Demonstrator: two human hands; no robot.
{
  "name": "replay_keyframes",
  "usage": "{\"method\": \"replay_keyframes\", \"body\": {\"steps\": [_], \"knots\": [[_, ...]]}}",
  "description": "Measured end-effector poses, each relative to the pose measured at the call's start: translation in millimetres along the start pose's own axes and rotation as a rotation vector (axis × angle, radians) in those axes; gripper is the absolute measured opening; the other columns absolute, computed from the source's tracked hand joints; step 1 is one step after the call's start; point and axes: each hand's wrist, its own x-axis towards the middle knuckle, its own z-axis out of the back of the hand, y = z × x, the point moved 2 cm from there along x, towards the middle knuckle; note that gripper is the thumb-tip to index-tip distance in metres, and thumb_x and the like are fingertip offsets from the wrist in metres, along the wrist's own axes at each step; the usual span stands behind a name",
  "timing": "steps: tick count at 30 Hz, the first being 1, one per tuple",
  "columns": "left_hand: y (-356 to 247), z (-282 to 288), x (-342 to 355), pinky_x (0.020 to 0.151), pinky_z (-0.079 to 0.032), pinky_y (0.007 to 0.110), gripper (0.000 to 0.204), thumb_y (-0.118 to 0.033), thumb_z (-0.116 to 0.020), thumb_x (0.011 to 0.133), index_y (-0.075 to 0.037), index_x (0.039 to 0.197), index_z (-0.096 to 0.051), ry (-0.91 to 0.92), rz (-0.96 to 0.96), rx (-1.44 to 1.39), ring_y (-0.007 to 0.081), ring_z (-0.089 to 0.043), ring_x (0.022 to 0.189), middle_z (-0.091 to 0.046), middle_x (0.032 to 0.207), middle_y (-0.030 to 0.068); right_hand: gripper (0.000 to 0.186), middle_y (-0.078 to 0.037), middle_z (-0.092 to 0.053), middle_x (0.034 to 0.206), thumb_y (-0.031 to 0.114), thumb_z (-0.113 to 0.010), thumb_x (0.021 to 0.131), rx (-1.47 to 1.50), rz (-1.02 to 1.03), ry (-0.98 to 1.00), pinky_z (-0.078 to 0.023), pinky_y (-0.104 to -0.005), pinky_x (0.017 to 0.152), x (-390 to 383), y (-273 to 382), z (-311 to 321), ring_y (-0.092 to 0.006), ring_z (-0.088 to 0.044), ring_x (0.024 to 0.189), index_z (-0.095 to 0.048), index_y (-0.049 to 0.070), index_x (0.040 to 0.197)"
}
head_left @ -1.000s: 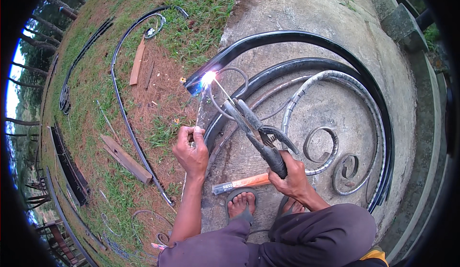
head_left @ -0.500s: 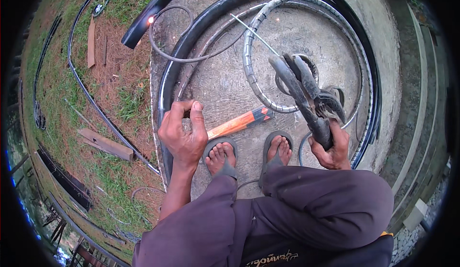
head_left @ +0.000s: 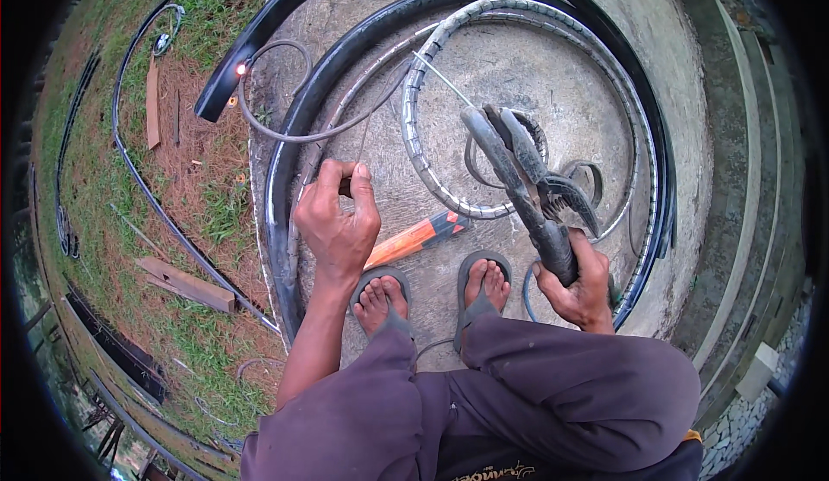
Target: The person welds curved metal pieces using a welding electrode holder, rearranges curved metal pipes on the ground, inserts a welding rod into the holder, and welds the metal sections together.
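Observation:
In my right hand (head_left: 580, 287) is a dark, worn welding electrode holder (head_left: 518, 170), its handle wrapped by my fingers. A thin pale welding rod (head_left: 443, 79) sticks out from its tip, slanting up and left. My left hand (head_left: 338, 218) is closed, thumb and forefinger pinching a thin wire (head_left: 365, 140) that rises from the fingertips. A bright orange glow (head_left: 241, 69) shows near the end of a thick black pipe (head_left: 211, 97), where a thin grey cable (head_left: 289, 138) loops past. Behind the holder lies a coil of grey banded hose (head_left: 414, 127).
An orange and dark flat packet (head_left: 414, 241) lies on the concrete (head_left: 380, 196) in front of my sandalled feet. Large black pipe (head_left: 285, 179) curves around the work area. On the grass at left are wooden planks (head_left: 186, 284) and a long dark cable (head_left: 160, 205). Concrete steps (head_left: 743, 179) border the right.
The view has shifted slightly, so most things sit a little lower and further left. Both hands keep their grips, and a thin wire now shows above the left fingertips.

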Motion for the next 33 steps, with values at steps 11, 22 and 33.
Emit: {"method": "replay_keyframes", "body": {"steps": [11, 22, 33], "knots": [[-9.2, 3.4, 11.9, 0.061, -0.041, 0.039, 0.013, -0.008, -0.069, 0.087, -0.007, 0.079, -0.059, -0.036, -0.263, 0.247, 0.0273, -0.060, 0.059, -0.062, 0.066, 0.0081, 0.036, -0.015, -0.066, 0.078, 0.005, -0.075, 0.075, -0.016, -0.036, 0.072, -0.052, -0.0338, 0.061, 14.6, 6.7, -4.9, -0.0232, -0.068, 0.065, -0.062, -0.004, 0.108], [-6.0, 2.9, 5.4, 0.064, -0.042, 0.039, 0.006, -0.005, -0.067, 0.085, -0.007, 0.083, -0.062, 0.043, -0.251, 0.315, 0.0264, -0.059, 0.060, -0.060, 0.066, 0.0079, 0.040, -0.015, -0.066, 0.078, 0.008, -0.077, 0.073, -0.012, -0.060, 0.092, -0.052, -0.0352, 0.063, 7.6, -0.9, -4.5, -0.0260, -0.068, 0.066, -0.062, -0.004, 0.109], [-9.8, 2.3, 8.1, 0.064, -0.042, 0.040, 0.010, -0.009, -0.067, 0.089, -0.007, 0.081, -0.061, 0.035, -0.239, 0.282, 0.0274, -0.059, 0.060, -0.060, 0.066, 0.0078, 0.041, -0.017, -0.065, 0.077, 0.008, -0.077, 0.073, -0.028, 0.003, 0.081, -0.052, -0.0361, 0.063, 9.4, 0.5, -1.9, -0.0287, -0.067, 0.064, -0.060, -0.004, 0.109]]}}
